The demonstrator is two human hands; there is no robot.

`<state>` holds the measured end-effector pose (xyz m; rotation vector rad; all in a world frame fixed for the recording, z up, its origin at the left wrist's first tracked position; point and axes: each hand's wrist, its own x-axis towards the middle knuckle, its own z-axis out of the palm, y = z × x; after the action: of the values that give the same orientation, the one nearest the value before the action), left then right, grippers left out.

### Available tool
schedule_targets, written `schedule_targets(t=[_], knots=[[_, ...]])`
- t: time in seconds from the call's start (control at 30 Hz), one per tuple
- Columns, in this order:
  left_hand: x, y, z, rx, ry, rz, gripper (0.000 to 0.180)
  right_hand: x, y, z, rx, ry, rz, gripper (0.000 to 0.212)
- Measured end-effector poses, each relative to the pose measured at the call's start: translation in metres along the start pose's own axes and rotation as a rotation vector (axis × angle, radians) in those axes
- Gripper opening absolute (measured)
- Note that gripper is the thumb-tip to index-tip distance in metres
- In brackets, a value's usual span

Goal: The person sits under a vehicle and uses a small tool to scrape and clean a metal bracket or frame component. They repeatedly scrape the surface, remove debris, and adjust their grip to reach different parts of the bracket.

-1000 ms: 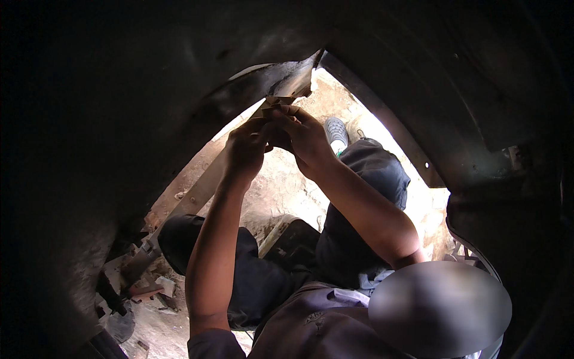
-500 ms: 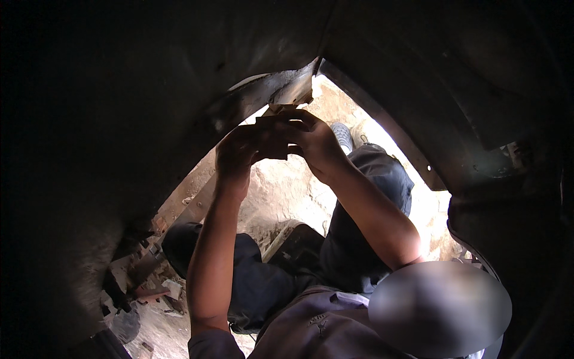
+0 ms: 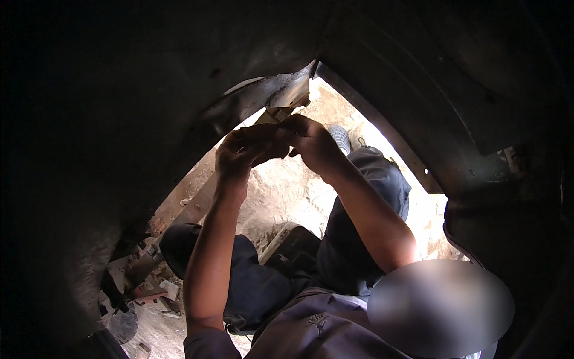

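Raised in front of me, my left hand (image 3: pixel 233 155) and my right hand (image 3: pixel 312 143) come together at the middle of the opening. Their fingers are closed around a small dark piece (image 3: pixel 264 134), mostly hidden by fingers and shadow; its kind cannot be made out. The right fingers reach over from the right and touch the left ones. Just beyond the fingertips hangs the lower end of a bent metal edge (image 3: pixel 291 93).
Dark curved panels (image 3: pixel 119 119) surround the opening on both sides. A metal rim (image 3: pixel 382 128) with a hole runs down its right. Bent legs in dark trousers (image 3: pixel 257 281) lie below my arms, with a shoe (image 3: pixel 339 139) beyond. Scraps (image 3: pixel 158 293) litter the ground at lower left.
The dark piece has turned, so its squared outline no longer shows plainly. My right fingers have closed in toward the left hand. The view has shifted slightly.
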<state>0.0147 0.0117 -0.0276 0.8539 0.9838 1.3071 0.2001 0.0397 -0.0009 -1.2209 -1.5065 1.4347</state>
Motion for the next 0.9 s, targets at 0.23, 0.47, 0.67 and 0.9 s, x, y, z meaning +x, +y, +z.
schedule_targets(t=[0.23, 0.47, 0.67, 0.9], knots=[[0.003, -0.010, 0.001, 0.023, 0.102, 0.019, 0.025, 0.003, 0.001, -0.002, -0.227, 0.232, -0.037, 0.038], [0.002, -0.010, 0.004, 0.152, 0.030, -0.119, 0.041, -0.003, 0.016, 0.005, -0.036, -0.093, 0.007, 0.046], [0.002, -0.023, 0.006, 0.335, 0.073, 0.099, 0.030, -0.006, 0.004, 0.003, -0.101, 0.016, -0.164, 0.044], [-0.004, -0.004, 0.007, 0.462, 0.076, 0.149, 0.031, -0.002, 0.014, -0.005, -0.245, 0.032, -0.100, 0.038]])
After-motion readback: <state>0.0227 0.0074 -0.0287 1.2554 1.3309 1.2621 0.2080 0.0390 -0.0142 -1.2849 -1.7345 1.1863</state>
